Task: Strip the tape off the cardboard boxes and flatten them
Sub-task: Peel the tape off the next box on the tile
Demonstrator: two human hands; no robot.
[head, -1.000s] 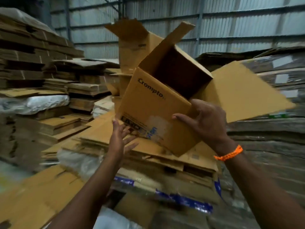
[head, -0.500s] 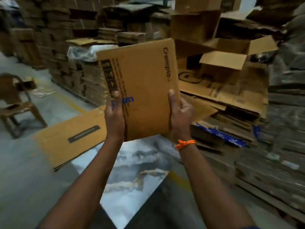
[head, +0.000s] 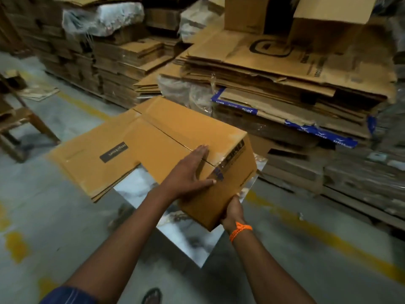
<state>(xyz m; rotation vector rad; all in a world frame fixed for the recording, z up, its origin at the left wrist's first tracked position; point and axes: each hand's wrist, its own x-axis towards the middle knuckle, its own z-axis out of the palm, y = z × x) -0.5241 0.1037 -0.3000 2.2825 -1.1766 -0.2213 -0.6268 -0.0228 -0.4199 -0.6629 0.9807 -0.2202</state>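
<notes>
I hold a brown cardboard box [head: 175,137] tilted over the floor, its top flaps closed along a centre seam. Clear glossy tape [head: 221,155] covers the seam's near end and runs over the edge onto the printed side. My left hand [head: 189,170] lies flat on the top, fingers straight toward the seam, thumb on the side face. My right hand [head: 233,212], with an orange band at the wrist, grips the box's lowest corner from below. Its fingers are hidden under the box.
A flattened carton [head: 87,165] lies on the floor under the box's far end, partly on a shiny silver sheet [head: 190,240]. Tall stacks of flattened cardboard [head: 285,73] fill the right and back. A wooden chair [head: 19,123] stands at the left. Yellow floor lines cross the concrete.
The box has swung from upright in front of me to low and tilted over the floor. My left hand moved onto its top; my right hand dropped to its bottom corner.
</notes>
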